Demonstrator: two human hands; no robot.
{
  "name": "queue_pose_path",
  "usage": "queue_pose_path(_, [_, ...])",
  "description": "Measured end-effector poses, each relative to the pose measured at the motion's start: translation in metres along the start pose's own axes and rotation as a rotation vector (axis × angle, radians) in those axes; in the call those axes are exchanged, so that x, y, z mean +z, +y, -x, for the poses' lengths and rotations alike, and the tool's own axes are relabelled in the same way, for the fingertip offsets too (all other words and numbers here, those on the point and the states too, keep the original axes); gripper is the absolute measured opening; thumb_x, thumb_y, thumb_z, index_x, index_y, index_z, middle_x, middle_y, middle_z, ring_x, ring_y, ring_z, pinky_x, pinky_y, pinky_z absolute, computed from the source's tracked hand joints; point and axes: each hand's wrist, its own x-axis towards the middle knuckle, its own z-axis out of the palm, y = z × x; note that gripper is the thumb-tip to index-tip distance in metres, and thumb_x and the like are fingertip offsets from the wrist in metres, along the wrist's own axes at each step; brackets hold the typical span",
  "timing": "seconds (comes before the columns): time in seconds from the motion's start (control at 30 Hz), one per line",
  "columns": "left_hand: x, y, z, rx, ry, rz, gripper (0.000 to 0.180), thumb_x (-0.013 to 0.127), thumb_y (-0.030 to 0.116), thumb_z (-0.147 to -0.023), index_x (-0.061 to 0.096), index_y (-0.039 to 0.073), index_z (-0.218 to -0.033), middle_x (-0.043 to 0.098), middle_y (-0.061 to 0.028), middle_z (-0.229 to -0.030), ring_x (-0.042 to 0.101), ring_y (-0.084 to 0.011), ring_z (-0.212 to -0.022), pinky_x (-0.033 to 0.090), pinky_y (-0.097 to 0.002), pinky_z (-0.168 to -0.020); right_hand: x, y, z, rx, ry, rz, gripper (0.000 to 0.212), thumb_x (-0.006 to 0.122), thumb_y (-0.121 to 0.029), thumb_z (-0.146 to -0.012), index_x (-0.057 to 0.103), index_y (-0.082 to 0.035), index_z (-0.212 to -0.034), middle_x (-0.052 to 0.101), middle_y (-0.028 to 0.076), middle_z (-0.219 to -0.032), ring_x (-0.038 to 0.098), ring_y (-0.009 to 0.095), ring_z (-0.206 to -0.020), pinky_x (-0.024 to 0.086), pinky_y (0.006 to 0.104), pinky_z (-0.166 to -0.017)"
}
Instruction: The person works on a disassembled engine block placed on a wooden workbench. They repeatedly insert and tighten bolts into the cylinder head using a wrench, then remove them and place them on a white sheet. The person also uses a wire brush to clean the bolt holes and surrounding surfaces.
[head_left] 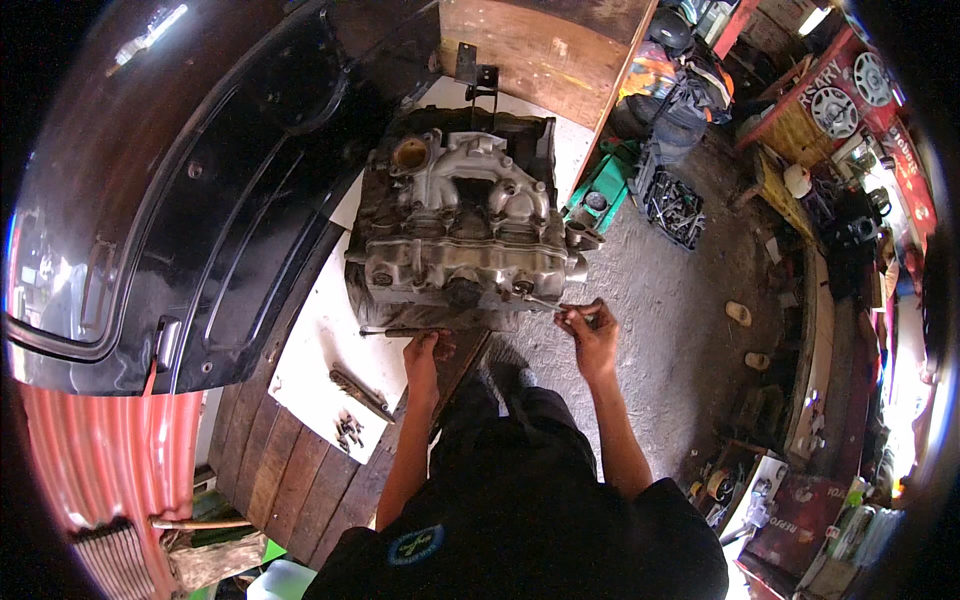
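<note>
Work at the near side of the engine (462, 252)

A glossy black car panel (150, 215) curves along the left. Beside it is a bench (300, 475) of dark planks, partly covered by a white sheet (315, 385). The engine, grimy grey metal, sits mid-view in front of the person, the sheet showing around it. To its right, near it, is a green jack (603, 190).

The left hand (428, 348) is closed around a dark rod (385, 332), which points left, just beside the engine. The right hand (590, 328) pinches a thin rod (543, 301) whose tip reaches a round opening; contact cannot be told. On the sheet lie a narrow bar (361, 394) and, close below, a heap of small parts (348, 430).
</note>
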Motion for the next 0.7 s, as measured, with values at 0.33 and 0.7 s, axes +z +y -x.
queue_pose_path(0.33, [0.012, 0.005, -0.01, 0.04, -0.025, -0.032, 0.023, 0.053, 0.018, -0.096, 0.066, -0.001, -0.096, 0.069, -0.0091, -0.087, 0.065, -0.0168, -0.072, 0.051, -0.0305, -0.068, 0.018, 0.057, 0.022, 0.091, 0.206, -0.435, 0.019, 0.063, 0.005, -0.087, 0.047, -0.004, -0.087, 0.065, 0.021, -0.101, 0.067, 0.029, -0.092, 0.058, 0.0415, -0.086])
queue_pose_path(0.7, [0.01, 0.009, -0.005, 0.003, 0.029, -0.064, 0.022, 0.052, 0.017, -0.095, 0.067, 0.0, -0.095, 0.067, -0.0076, -0.08, 0.065, -0.0171, -0.074, 0.048, -0.0296, -0.067, 0.023, 0.043, 0.01, -0.066, 0.275, -0.184, 0.017, 0.065, 0.006, -0.085, 0.049, 0.0, -0.085, 0.066, 0.018, -0.089, 0.069, 0.027, -0.08, 0.061, 0.038, -0.072])
